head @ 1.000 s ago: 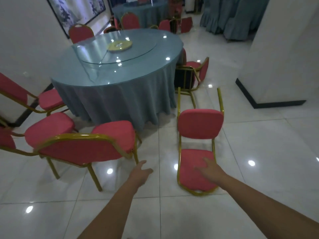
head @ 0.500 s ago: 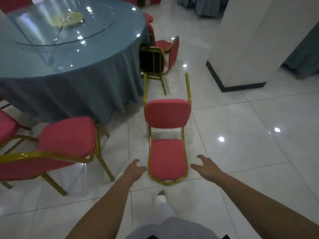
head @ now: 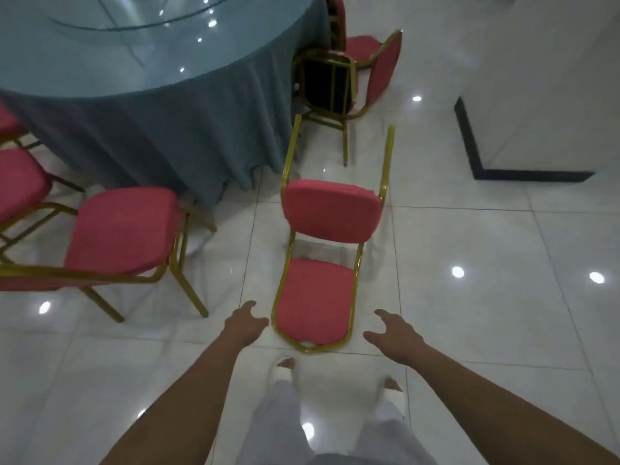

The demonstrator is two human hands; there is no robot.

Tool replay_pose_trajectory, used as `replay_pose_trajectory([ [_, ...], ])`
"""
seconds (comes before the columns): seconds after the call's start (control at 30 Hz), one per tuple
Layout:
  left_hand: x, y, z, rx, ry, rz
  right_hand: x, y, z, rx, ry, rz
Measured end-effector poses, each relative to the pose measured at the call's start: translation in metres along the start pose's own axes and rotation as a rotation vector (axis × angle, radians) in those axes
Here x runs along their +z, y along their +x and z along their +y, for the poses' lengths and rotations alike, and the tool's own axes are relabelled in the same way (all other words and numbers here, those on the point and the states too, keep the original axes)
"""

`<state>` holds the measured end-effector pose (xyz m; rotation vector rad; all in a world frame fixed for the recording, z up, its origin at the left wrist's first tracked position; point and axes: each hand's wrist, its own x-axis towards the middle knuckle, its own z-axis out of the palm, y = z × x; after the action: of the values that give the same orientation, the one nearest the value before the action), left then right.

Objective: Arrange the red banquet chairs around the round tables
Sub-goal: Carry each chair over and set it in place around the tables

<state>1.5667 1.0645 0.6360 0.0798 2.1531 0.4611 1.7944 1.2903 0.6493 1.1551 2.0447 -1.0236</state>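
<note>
Fallen red chair (head: pixel 330 214) lies on its back on the white tiled floor (head: pixel 486 313), straight ahead of the person. Its backrest pad is flat on the tiles at the near end, the seat pad stands up facing the camera, and two gold legs point away toward the round bench (head: pixel 161 119).

Left hand (head: pixel 246 325) hovers just beside the left edge of the backrest frame with fingers (head: pixel 250 305) released and spread, grasping nothing. Contact with the frame can't be confirmed; it looks like a small gap. Right hand (head: pixel 394 332) is off the right side of the backrest, clearly apart from it, also released with fingers spread and nothing held. Both palms turn inward toward the chair.

The bench has a teal cloth hanging to the floor and a glass top with light reflections. Upright red chair (head: pixel 124 229) stands to the left of the fallen one, its seat near the cloth and its gold backrest rail toward the camera. More red seats (head: pixel 16 187) are at the left edge, partly cut off.

Second tipped chair (head: pixel 323 83) lies on its side beyond the fallen one, close against the cloth, dark underside toward the camera and red back to the right. Red parts behind it can't be told apart.

White pillar (head: pixel 536 78) with a dark base strip stands at the upper right. Two feet in white slippers (head: pixel 285 365) stand just short of the backrest, with light trousers below.
</note>
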Motion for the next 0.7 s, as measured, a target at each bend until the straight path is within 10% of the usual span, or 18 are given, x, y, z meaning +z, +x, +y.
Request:
replay_pose_trajectory([
  [0.33, 0.101, 0.042, 0.006, -0.201, -0.007, 0.027, -0.035, 0.095, 0.065, 0.047, 0.162, -0.07],
  [0.7, 0.203, 0.291, -0.076, -0.214, -0.115, 0.024, 0.142, 0.328, 0.118, 0.109, 0.269, -0.092],
])
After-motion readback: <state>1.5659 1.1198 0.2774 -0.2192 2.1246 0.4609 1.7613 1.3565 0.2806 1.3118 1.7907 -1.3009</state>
